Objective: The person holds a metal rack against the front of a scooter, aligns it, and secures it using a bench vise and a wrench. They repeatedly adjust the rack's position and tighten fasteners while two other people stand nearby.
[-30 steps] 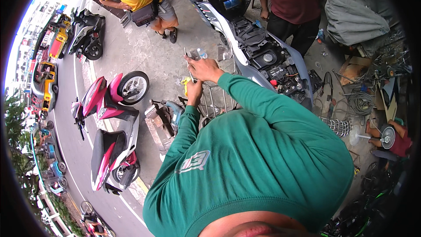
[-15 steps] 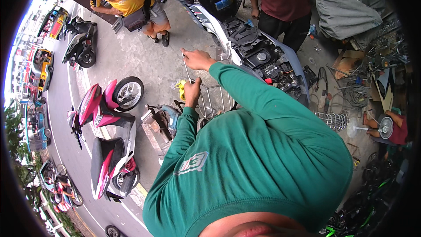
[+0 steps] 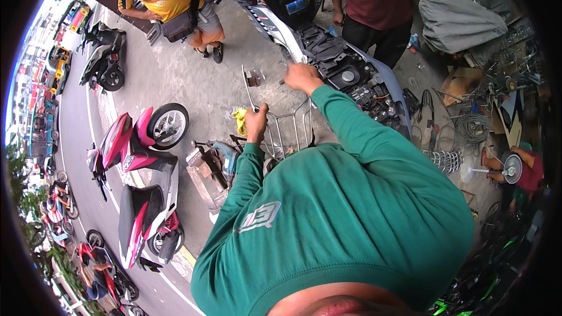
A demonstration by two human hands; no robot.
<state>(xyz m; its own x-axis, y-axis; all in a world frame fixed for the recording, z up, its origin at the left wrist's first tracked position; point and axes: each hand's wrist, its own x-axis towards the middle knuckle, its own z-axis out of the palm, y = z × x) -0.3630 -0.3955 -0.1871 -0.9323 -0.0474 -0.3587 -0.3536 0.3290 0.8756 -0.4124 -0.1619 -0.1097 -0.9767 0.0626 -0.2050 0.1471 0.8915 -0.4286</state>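
My left hand (image 3: 256, 124) is closed around a silver metal-rod rack (image 3: 285, 117) in front of my body. One long bent arm of the rack sticks up past that hand, away from me. My right hand (image 3: 302, 78) is off the rack, to the right of its long arm and beside a partly stripped scooter (image 3: 345, 74). Its fingers are curled, with a small dark bit showing at their tips that I cannot make out. Where the rack's lower part rests is hidden by my body.
A pink-and-white scooter (image 3: 143, 181) is parked at left by the road. Between it and me stand a blue-grey machine (image 3: 224, 158) and a yellow item (image 3: 240, 120). Two people (image 3: 170, 9) (image 3: 380, 0) stand ahead. Wire coils (image 3: 473, 127) and a metal spiral (image 3: 448, 162) lie at right.
My right hand has left the tip of the rack's long arm and moved right, toward the stripped scooter. My left hand keeps its hold on the rack.
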